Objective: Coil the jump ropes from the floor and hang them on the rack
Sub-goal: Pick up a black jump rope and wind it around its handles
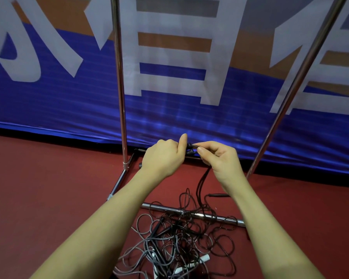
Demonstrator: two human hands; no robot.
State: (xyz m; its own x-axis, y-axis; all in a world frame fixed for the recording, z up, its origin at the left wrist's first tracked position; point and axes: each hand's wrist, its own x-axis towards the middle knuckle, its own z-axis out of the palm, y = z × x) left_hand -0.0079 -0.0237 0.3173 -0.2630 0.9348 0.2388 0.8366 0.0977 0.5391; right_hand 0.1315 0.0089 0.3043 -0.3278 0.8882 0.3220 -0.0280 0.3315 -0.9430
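Jump ropes, thin black and grey cords with a few white handles among them, are lying in a tangled pile (pixel 175 242) on the dark red floor (pixel 48 198), near the bottom centre of the view and between the person's two forearms. Behind everything, a large blue banner with white characters and orange-brown patches (pixel 58 93) is filling the upper half of the scene and is reaching down to the floor line. In front of the banner, the shiny metal rack (pixel 120 87) is standing with one upright pole left of centre and a second pole slanting at the right; its low horizontal base bar is running across the floor, and several loops of the pile are lying over that bar. The left hand (pixel 162 157) is curling into a fist around the black handle ends (pixel 190 149) of one rope, with its thumb sticking upward. The right hand (pixel 220 158) is sitting just beside the left and is pinching the same black rope, thumb and forefinger closing on the cord where it is leaving the handle ends. From the right hand, a doubled black cord (pixel 203 182) is hanging down and is merging into the pile below. A separate slim black handle (pixel 218 195) is lying on the floor just right of that hanging cord, apart from both hands. Whether the held cord is tangled with other ropes in the pile cannot be told.
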